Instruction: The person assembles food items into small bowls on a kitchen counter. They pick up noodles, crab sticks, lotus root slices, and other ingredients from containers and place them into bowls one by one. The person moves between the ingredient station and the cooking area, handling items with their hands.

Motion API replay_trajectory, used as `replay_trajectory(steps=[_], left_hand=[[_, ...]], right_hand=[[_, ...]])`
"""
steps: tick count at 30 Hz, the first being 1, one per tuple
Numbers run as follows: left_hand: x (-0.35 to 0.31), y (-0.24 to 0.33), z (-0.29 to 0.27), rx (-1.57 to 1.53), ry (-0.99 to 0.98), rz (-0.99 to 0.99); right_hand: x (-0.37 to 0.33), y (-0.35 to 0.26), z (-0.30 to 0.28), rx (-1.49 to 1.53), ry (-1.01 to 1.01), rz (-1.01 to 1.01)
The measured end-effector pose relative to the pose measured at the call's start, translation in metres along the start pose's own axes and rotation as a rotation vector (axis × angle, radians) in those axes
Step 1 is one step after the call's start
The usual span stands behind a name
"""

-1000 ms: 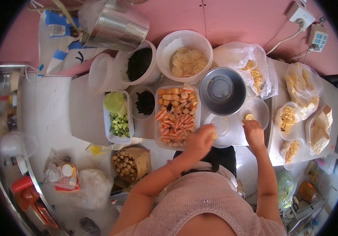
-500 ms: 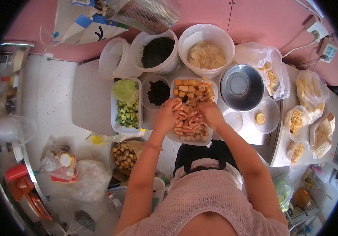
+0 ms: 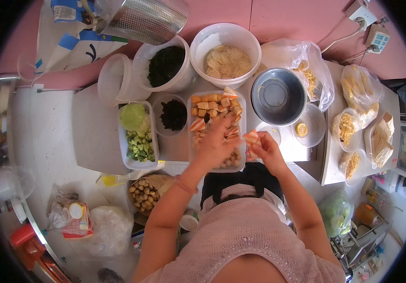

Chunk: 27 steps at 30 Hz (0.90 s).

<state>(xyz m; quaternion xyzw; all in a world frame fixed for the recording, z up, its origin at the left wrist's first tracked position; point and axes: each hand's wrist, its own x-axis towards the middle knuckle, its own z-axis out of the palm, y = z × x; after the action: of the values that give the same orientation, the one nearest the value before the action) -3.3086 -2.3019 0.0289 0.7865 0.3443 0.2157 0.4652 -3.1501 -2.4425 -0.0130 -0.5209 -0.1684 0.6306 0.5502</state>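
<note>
My right hand (image 3: 268, 153) pinches an orange-and-white crab stick (image 3: 252, 137) just past the right edge of a white tray (image 3: 244, 106). Over the middle of that tray my left hand (image 3: 214, 144) lies with its fingers stretched out, covering part of the food. Golden tofu cubes (image 3: 207, 101) fill the tray's far end. More crab-stick pieces lie beside and under the left hand, and pale round balls (image 3: 233, 159) show at the near end. Whether the left fingers touch the food is hard to see.
Left of the tray stand a small tub of dark food (image 3: 173, 114) and a container of greens (image 3: 139, 144). Behind are buckets of seaweed (image 3: 165, 66) and pale slices (image 3: 229, 62). A metal bowl (image 3: 278, 96) and bagged noodles (image 3: 349, 127) are at the right.
My right hand has moved out of the tray toward me, with a crab stick in its fingers. The left hand has spread over the tray. The whole view has shifted slightly.
</note>
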Motion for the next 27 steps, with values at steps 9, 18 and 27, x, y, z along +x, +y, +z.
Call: replay_trajectory(steps=[9,18,27], left_hand=[[-0.025,0.005,0.112,-0.301,-0.004,-0.116],[-0.017,-0.045,0.009,0.211,0.272,-0.027],[0.019,-0.072,-0.042,0.388,0.235,-0.076]], right_hand=[[-0.039,-0.001,-0.112,-0.101,0.730,-0.263],[0.015,-0.014,0.005,-1.079,0.210,-0.684],[0.120,0.002,0.034,-1.864,0.142,-0.604]])
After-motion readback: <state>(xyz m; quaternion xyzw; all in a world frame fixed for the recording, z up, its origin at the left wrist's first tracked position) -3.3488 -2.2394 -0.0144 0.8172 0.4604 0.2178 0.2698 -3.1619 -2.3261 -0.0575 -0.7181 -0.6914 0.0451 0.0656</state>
